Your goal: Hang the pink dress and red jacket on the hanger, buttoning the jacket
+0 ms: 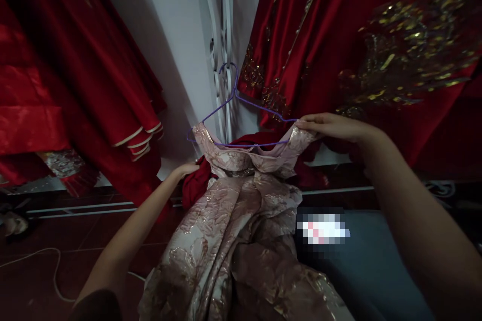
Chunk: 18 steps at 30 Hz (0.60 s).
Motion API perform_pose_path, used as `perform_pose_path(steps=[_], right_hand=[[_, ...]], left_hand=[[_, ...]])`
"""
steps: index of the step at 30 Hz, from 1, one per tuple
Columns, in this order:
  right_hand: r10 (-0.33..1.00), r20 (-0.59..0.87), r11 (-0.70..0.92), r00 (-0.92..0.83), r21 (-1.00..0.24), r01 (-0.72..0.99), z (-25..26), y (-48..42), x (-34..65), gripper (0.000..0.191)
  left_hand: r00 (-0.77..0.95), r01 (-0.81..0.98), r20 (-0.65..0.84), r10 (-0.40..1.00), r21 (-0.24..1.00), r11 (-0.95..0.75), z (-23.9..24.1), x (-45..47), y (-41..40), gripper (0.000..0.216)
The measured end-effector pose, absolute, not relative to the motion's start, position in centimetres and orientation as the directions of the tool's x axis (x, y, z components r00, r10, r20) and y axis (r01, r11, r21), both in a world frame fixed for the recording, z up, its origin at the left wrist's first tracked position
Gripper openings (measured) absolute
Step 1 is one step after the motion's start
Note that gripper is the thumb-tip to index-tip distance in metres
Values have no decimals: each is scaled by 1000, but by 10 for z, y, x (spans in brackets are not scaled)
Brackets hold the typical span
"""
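A pale pink dress point(241, 200) with a shiny gold floral pattern hangs from a purple wire hanger point(259, 106), its skirt spreading down toward me. My right hand point(331, 126) pinches the dress's right shoulder strap near the end of the hanger. Lower on the other side, my left hand point(187, 168) reaches to the edge of a dark red cloth point(196, 183) beside and behind the bodice. Its fingertips are hidden by that cloth, so its grip is unclear. The hanger's hook is up against a white metal stand or rail point(222, 50).
Red garments with pale trim point(113, 85) hang at the left; red gowns with gold beading point(293, 35) hang at the right. A grey-blue surface point(380, 256) lies lower right, bearing a blurred bright patch. A white cable point(56, 271) runs over the dark red floor point(90, 235).
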State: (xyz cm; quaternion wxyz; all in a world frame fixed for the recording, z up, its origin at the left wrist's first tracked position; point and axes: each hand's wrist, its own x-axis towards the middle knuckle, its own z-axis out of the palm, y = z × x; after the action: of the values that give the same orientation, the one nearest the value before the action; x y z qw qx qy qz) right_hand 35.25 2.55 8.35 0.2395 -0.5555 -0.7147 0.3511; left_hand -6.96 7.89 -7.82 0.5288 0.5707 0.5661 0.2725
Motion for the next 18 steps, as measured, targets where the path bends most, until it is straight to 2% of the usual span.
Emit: perform_pose_path(steps=[2,3,5,7,8,10,13,16,18], right_hand=[[974,94,204,-208,-767,609,75,34,357,34],[969,174,245,-175,-753,611,70,39,359,34],[942,310,312,-125,-678,665,64,47,361,34],[910,401,337,-110,-558,758,61,49,360,34],[895,433,338,-107,-501,797,61,49,359,33],[873,474,334,-113,-414,847,61,45,356,31],[851,515,306,-99,-335,891,60,39,352,31],[830,557,235,-41,-282,930,57,38,352,33],[812,584,189,1,-264,946,55,40,352,33]], left_hand=[[177,495,-288,941,853,168,-68,-84,86,62],[146,562,-211,967,822,95,-59,-92,93,67],[137,611,147,980,766,-200,-34,-102,108,65],[216,632,492,843,588,-505,-7,-102,121,53],[272,649,576,771,481,-589,5,-98,125,49],[410,714,577,706,279,-642,24,-85,128,44],[522,813,391,758,41,-581,42,-64,123,37],[510,857,297,807,-93,-508,50,-57,114,38],[517,853,306,799,-113,-509,51,-61,111,35]])
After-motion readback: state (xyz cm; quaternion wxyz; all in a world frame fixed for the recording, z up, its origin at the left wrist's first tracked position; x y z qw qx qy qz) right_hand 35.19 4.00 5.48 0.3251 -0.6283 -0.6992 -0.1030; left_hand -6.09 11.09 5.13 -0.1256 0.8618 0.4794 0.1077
